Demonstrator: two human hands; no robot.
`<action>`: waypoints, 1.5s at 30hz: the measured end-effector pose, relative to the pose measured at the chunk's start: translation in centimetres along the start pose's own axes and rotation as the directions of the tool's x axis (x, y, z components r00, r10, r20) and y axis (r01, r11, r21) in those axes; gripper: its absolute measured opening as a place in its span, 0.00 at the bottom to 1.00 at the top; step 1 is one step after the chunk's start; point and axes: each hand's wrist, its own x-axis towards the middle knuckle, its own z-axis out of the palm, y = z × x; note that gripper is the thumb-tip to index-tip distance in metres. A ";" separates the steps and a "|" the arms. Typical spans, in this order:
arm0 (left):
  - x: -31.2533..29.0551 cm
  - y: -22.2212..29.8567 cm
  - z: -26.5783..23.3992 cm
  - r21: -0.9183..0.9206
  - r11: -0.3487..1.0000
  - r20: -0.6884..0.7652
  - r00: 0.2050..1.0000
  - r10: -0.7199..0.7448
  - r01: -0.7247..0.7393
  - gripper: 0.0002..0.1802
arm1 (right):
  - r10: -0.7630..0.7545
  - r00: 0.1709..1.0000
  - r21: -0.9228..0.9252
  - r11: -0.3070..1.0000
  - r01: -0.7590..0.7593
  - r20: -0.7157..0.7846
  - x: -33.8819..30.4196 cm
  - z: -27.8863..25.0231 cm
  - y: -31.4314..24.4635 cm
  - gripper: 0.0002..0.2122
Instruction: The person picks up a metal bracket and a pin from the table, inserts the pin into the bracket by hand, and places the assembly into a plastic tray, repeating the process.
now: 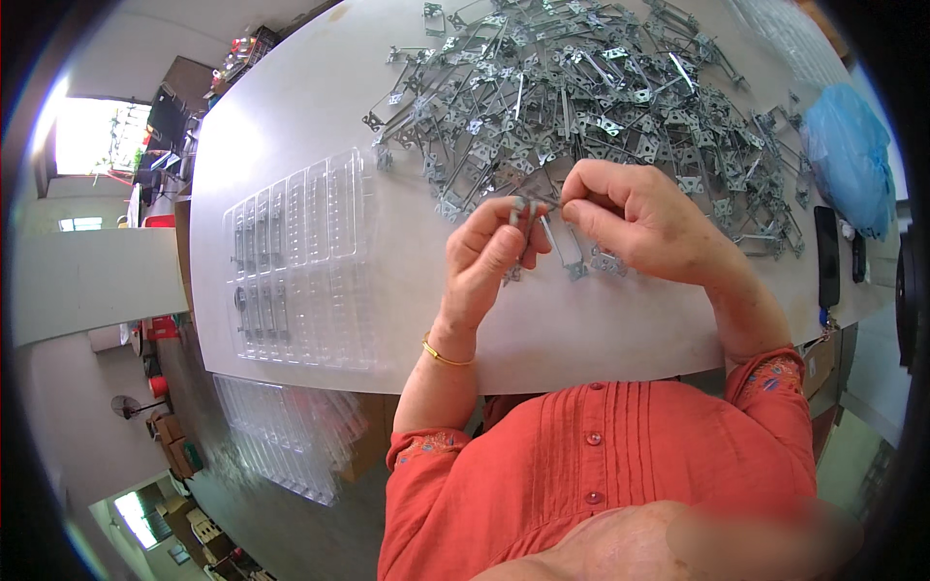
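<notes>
My left hand (484,250) is closed, thumb against fingers, around a small metal bracket (528,215) that shows only in part. Pale coverings appear on its fingertips. Close on its right, my right hand (647,221) is bent in a pinch; whatever lies between its fingertips is too small to make out. Beyond both hands spreads a large heap of silvery metal brackets (581,87), long thin pieces with flat punched ends. A single bracket (564,250) lies just below the gap between my hands. To the left, a clear plastic tray (334,261) holds several brackets in its left-hand slots.
The white table (281,126) carries everything. At the right are a blue plastic bag (849,155) and a black phone (826,257). More clear trays (281,436) are stacked below the table's near left edge. Another clear tray (790,39) lies at the far right.
</notes>
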 end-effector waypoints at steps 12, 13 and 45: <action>0.4 -0.2 0.4 -0.373 0.913 0.048 0.987 -0.156 0.163 0.23 | -0.318 0.947 0.060 0.945 0.320 -0.036 0.9 1.2 1.7 0.03; 0.4 -0.1 0.5 -0.350 0.920 0.065 0.984 -0.164 0.177 0.23 | -0.320 0.947 0.066 0.945 0.321 -0.026 0.9 1.2 1.6 0.03; 0.5 -0.2 0.3 -0.436 0.878 0.032 0.978 -0.205 0.198 0.12 | -0.632 0.772 -0.363 0.706 0.608 0.064 -0.4 -0.3 -1.8 0.07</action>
